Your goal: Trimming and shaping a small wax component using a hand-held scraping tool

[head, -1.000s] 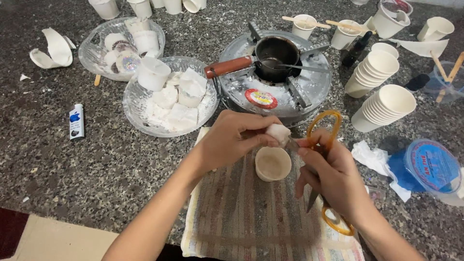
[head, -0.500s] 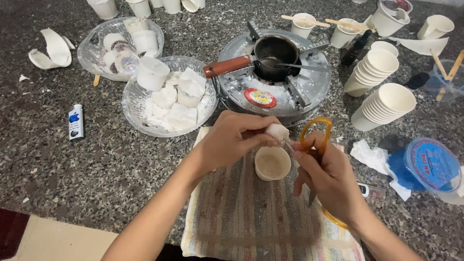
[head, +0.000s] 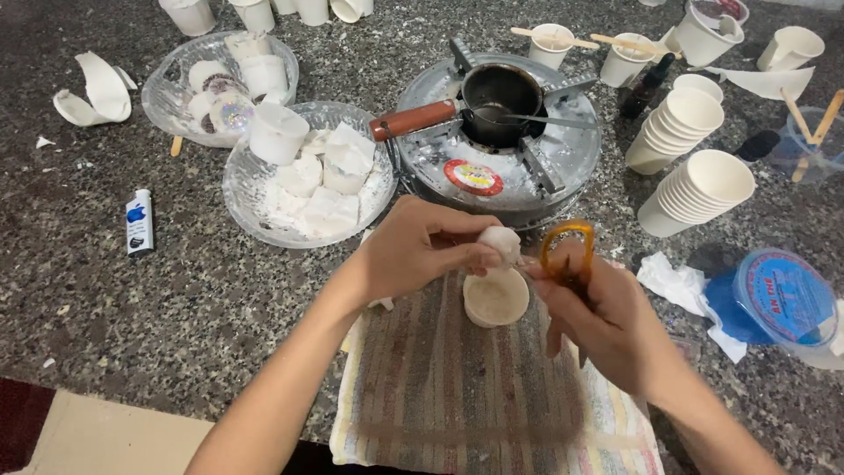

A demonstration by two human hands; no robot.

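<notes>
From the head view, my left hand (head: 413, 251) pinches a small white wax lump (head: 501, 242) over a round wax disc (head: 496, 297) on the striped towel (head: 457, 387). My right hand (head: 607, 317) is closed on orange-handled scissors (head: 567, 251), so I judge trimming is in hand; the next cut needs the blades steady at the lump. Left of my hands lies a small white-and-blue tube (head: 139, 222); right, a blue-lidded tub (head: 785, 295); ahead, the stove's red oval label (head: 472, 177).

I work at a dark speckled granite counter (head: 105, 299), evenly lit. Past its near edge I see pale tan floor (head: 97, 435) and a dark red patch (head: 22, 413) at the far left.
</notes>
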